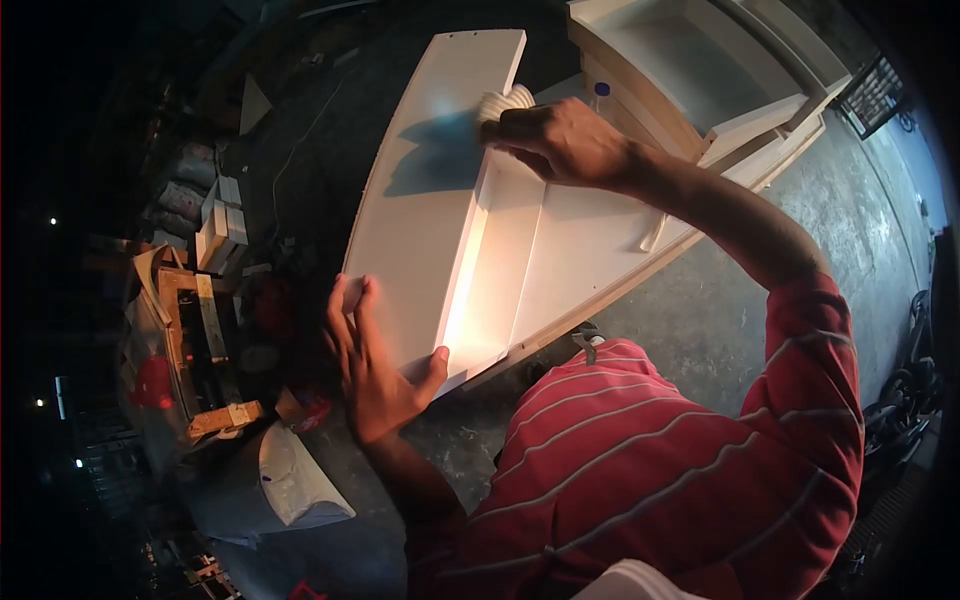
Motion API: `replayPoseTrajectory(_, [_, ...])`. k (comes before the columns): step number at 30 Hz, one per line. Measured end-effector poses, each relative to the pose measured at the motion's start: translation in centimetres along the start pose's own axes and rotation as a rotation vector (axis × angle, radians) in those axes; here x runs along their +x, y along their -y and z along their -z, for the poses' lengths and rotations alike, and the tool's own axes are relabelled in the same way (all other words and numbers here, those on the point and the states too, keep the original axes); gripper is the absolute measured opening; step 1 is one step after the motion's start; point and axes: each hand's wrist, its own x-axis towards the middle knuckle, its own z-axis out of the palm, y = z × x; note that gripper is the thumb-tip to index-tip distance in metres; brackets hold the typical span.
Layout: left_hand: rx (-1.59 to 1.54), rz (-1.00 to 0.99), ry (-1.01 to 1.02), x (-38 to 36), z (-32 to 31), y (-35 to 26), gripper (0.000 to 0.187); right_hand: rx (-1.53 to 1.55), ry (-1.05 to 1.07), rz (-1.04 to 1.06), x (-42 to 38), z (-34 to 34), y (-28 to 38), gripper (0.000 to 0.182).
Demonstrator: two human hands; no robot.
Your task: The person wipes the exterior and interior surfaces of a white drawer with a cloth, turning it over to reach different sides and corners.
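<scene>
A long white drawer-like piece (430, 180) with a curved left edge and a raised side lies across a larger white cabinet frame (590, 230). My right hand (560, 140) is closed around a cream, ribbed wad that looks like folded cloth (508, 102), at the piece's right edge near its far end. A dark shadow falls on the white face beside it. My left hand (385, 375) rests spread on the near end, fingers toward the left edge and thumb at the right corner.
Behind my right hand stands a bottle with a blue cap (602, 92), beside curved drawer compartments (690, 60). On the left are a wooden frame (185, 330), white blocks (222, 225) and a pale sheet-like piece (295, 480). Grey concrete floor (690, 300) runs along the right.
</scene>
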Motion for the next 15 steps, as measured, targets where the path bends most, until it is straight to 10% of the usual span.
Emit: replayPoseTrajectory(15, [-0.006,0.004,-0.015,-0.3,-0.3,-0.2,0.089,0.08,-0.049,-0.08,-1.1,-0.6,1.9,0.015])
